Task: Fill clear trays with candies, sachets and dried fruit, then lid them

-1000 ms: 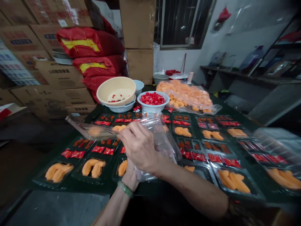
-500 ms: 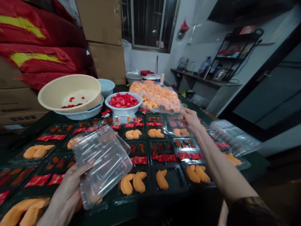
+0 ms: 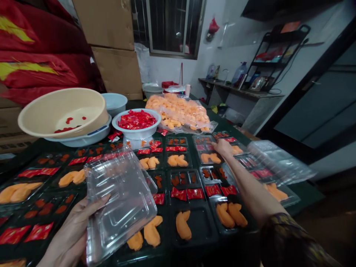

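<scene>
Head view: I have my left hand [image 3: 69, 233] cupped under a clear plastic lid [image 3: 122, 207], fingers closed against its edge, holding it up over black plastic trays [image 3: 198, 226]. My right hand [image 3: 224, 147] stretches out, fingers resting down at a farther tray [image 3: 198, 142] beside orange fruit strips [image 3: 210, 158]; I cannot tell whether it grips anything.

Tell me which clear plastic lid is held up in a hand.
The clear plastic lid in the left hand, tilted above the black trays; the other clear lids lie at right.
</scene>
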Demonstrator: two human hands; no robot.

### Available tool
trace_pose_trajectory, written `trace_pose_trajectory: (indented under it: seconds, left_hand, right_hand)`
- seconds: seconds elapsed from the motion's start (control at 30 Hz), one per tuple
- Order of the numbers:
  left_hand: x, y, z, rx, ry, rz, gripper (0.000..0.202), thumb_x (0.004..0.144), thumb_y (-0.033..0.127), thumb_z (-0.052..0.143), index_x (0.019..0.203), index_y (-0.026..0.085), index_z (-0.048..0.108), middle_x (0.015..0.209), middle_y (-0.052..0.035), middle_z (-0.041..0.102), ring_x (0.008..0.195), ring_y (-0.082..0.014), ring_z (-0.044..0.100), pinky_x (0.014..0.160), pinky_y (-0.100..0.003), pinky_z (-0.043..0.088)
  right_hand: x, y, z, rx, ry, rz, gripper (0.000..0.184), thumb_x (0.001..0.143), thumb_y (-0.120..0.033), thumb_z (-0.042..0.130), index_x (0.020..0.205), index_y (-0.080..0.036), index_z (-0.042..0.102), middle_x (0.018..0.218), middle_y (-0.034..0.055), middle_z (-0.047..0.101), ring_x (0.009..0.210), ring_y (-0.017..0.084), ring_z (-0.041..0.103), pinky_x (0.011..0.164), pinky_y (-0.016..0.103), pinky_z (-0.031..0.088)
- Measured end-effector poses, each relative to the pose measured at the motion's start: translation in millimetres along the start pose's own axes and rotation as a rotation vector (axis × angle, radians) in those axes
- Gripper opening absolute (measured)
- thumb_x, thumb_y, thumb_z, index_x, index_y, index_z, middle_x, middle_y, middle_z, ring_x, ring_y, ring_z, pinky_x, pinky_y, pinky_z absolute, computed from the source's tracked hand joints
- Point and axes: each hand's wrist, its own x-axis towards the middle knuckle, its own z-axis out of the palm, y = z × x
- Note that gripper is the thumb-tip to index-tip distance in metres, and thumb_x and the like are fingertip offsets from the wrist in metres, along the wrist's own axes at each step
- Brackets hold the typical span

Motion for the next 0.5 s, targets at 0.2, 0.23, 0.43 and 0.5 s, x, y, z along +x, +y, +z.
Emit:
trace_pose_trajectory:
  seconds: [0.2,0.23,0.43,0.5]
  left_hand:
    - [2,-2,8.0,-0.019,-0.033,0.069,0.023,0.063,-0.002,0.064,0.082,0.011,0.065,0.067,-0.0076,0.07,0.054,-0.024,0.066,0.054,-0.037,0.058]
    - [3,-3,10.7,-0.049,-0.05,0.054,0.025,0.065,-0.002,0.062,0.086,0.011,0.065,0.07,-0.0086,0.07,0.056,-0.0247,0.067,0.057,-0.039,0.058]
    - [1,-13,37.4,-0.322,-0.204,-0.097,0.026,0.075,0.004,0.056,0.1,0.007,0.061,0.084,-0.0131,0.07,0.073,-0.0264,0.068,0.074,-0.046,0.055]
    - [1,-18,45.1,-0.384,-0.258,-0.047,0.025,0.077,0.004,0.056,0.101,0.008,0.061,0.089,-0.0124,0.07,0.075,-0.0227,0.068,0.076,-0.041,0.055]
  right_hand:
    - [-28,-20,22,-0.226,0.001,-0.115,0.065,0.079,-0.062,0.048,0.124,-0.015,0.052,0.122,0.0213,0.049,0.117,0.036,0.044,0.092,0.048,0.034]
    - [-30,-22,24,-0.277,-0.017,-0.14,0.07,0.078,-0.066,0.045,0.126,-0.016,0.051,0.122,0.0211,0.05,0.116,0.036,0.045,0.092,0.047,0.034]
    - [-59,-52,0,-0.303,0.036,-0.28,0.059,0.081,-0.058,0.049,0.114,-0.01,0.058,0.121,0.0246,0.05,0.114,0.038,0.045,0.09,0.048,0.033]
    - [-101,-79,-14,-0.096,0.171,-0.496,0.044,0.085,-0.047,0.048,0.106,-0.01,0.06,0.116,0.0228,0.053,0.106,0.032,0.05,0.084,0.043,0.038]
